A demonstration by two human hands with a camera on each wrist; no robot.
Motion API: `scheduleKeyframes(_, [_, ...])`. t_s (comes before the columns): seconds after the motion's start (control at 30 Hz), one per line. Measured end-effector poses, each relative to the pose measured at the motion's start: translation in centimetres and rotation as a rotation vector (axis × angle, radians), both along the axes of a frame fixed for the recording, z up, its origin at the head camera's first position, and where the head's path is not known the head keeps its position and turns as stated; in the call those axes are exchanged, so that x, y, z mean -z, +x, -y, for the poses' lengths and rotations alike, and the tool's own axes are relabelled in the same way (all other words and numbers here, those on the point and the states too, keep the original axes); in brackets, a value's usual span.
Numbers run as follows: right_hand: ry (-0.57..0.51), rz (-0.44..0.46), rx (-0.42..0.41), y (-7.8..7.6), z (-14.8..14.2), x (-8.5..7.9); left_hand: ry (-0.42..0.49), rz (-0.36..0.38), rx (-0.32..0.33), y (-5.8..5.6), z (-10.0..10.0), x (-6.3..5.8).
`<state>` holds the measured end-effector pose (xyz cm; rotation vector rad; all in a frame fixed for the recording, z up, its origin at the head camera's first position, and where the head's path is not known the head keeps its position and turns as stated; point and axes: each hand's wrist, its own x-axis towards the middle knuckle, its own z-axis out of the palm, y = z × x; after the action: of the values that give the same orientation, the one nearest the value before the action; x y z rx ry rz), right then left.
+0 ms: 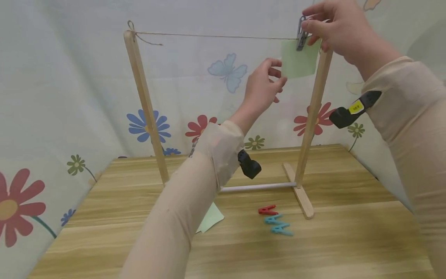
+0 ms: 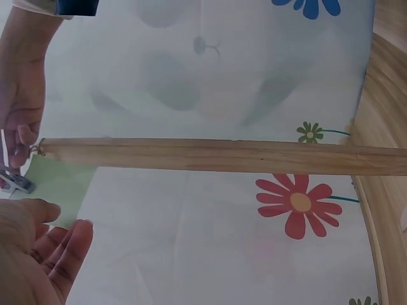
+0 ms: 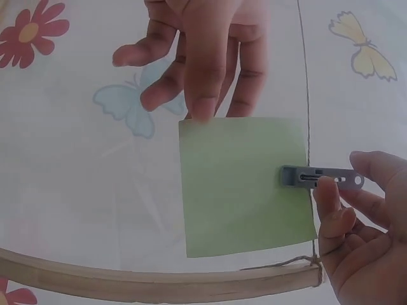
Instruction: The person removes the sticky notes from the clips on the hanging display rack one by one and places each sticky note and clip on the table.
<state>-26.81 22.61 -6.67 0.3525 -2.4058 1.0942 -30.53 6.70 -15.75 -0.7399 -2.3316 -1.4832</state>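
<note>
A light green square of paper [image 1: 299, 64] hangs at the right end of a thin string [image 1: 209, 36]. A grey clothespin [image 3: 296, 176] clips its top edge at the string. My right hand [image 1: 343, 33] pinches the clothespin's upper end, thumb in front and a finger behind. My left hand [image 1: 265, 83] is at the paper's left edge, its fingers loosely bent and spread. In the right wrist view, the left thumb [image 3: 203, 105] reaches right to that edge.
The string runs between two wooden posts [image 1: 315, 104], joined low down by a pale rod [image 1: 261, 187]. On the wooden table [image 1: 348, 240] lie a red clothespin [image 1: 267, 210], two blue clothespins [image 1: 281, 228] and more green paper [image 1: 211, 218], partly hidden by my left sleeve.
</note>
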Motion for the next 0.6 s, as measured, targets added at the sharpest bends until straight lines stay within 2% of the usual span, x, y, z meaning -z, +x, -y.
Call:
scheduleKeyframes(0.23, [0.007, -0.006, 0.025, -0.02, 0.17, -0.08, 0.009, 0.0, -0.027, 0.46, -0.32, -0.36])
scheduleKeyframes(0.6, [0.006, -0.024, -0.01, -0.4, -0.29, -0.27, 0.022, -0.018, -0.069, 0.62, -0.33, -0.68])
